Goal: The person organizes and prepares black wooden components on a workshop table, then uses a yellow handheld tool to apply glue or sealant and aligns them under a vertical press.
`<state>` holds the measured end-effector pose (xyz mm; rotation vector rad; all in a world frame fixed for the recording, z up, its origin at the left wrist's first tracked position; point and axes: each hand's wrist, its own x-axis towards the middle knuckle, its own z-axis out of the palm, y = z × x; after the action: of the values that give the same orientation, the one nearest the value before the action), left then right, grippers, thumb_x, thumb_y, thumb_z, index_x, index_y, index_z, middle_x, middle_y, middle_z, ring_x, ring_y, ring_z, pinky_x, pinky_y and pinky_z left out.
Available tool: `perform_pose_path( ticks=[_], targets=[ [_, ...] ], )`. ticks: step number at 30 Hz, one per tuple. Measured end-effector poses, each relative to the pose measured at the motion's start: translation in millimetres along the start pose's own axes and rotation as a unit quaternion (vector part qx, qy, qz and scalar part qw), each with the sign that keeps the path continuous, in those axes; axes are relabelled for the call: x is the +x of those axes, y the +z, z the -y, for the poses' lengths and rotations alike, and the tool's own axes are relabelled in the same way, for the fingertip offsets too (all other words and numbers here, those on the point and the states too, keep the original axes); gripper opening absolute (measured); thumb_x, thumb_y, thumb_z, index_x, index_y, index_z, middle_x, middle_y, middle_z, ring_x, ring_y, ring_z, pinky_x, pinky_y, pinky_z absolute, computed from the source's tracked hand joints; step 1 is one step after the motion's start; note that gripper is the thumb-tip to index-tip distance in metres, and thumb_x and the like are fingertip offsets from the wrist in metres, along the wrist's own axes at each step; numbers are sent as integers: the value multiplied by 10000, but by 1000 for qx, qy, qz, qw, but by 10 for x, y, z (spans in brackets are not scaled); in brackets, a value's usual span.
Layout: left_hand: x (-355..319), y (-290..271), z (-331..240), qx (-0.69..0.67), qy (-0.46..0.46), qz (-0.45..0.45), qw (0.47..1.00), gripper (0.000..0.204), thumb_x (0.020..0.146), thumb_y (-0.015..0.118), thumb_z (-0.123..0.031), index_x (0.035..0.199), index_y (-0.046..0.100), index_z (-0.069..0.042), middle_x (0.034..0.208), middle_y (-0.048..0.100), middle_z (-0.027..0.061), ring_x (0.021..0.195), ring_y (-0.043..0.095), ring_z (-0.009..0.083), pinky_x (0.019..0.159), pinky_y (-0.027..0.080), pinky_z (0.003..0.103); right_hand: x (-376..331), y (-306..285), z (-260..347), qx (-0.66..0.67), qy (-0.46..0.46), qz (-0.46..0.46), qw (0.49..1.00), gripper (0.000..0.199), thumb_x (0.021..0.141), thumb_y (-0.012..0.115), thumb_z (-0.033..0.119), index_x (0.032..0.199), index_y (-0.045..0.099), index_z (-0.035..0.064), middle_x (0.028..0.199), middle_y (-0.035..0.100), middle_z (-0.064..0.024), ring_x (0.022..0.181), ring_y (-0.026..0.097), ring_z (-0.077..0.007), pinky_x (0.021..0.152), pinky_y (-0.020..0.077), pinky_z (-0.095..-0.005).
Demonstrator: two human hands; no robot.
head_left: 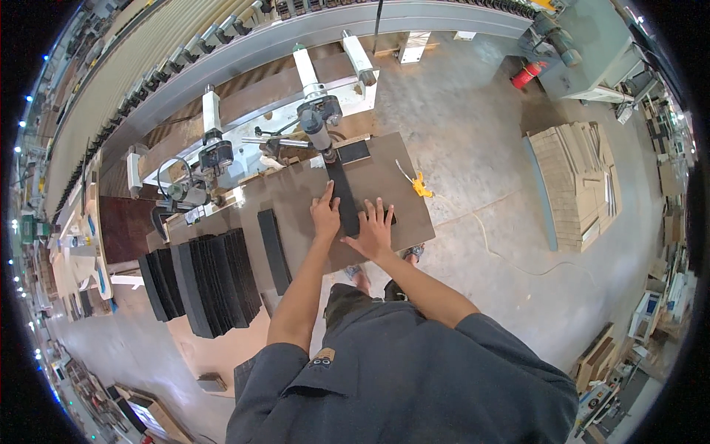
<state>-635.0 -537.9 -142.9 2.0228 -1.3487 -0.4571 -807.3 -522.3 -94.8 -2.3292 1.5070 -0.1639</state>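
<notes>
A long narrow black board (342,194) lies on the brown worktable (399,185), its far end under the grey drill head (318,126) of the machine. My left hand (324,214) lies flat against the board's left edge, fingers spread. My right hand (373,229) presses flat on the board's near end, fingers spread. Neither hand grips anything.
A single black board (274,250) lies left of my hands. Several fanned stacks of black boards (200,281) sit further left. A second drill unit (214,152) stands at the left. A yellow tool (421,185) rests on the table's right edge. Stacked pale panels (577,185) lie on the floor, right.
</notes>
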Motion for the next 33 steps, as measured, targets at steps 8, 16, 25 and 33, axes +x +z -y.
perform_pose_path(
  ticks=[8, 16, 25, 33],
  targets=[
    [74, -364, 155, -4, 83, 136, 987, 820, 920, 600, 43, 1654, 449, -288, 1589, 577, 130, 1116, 676, 418, 987, 555, 511, 25, 270, 262, 61, 95, -62, 992, 733, 700, 849, 357, 1254, 609, -58, 1582, 428, -176, 1589, 267, -379, 1319, 63, -682],
    [77, -602, -49, 143, 229, 165, 949, 851, 847, 680, 25, 1602, 523, -335, 1728, 405, 43, 1243, 636, 360, 1011, 556, 470, -18, 231, 302, 91, 104, -68, 988, 715, 697, 840, 317, 1275, 583, -16, 1520, 475, -161, 1548, 338, -347, 1327, 86, -650],
    [47, -967, -147, 174, 345, 58, 920, 542, 845, 795, -139, 1373, 701, -216, 1454, 660, 1, 1279, 596, 264, 1120, 419, 489, -241, -392, 125, 218, 92, -96, 967, 641, 779, 804, 360, 1302, 632, 31, 1315, 643, -129, 1284, 609, -333, 1189, 428, -491],
    [-188, -1163, 147, 25, 165, 24, 986, 307, 983, 738, -184, 1266, 724, -66, 1136, 738, 138, 1061, 668, 368, 926, 523, 462, 204, -565, -257, 336, 73, -30, 939, 1022, 811, 852, 608, 1596, 469, 78, 1581, 535, -205, 1476, 499, -391, 1229, 398, -488]
  ],
)
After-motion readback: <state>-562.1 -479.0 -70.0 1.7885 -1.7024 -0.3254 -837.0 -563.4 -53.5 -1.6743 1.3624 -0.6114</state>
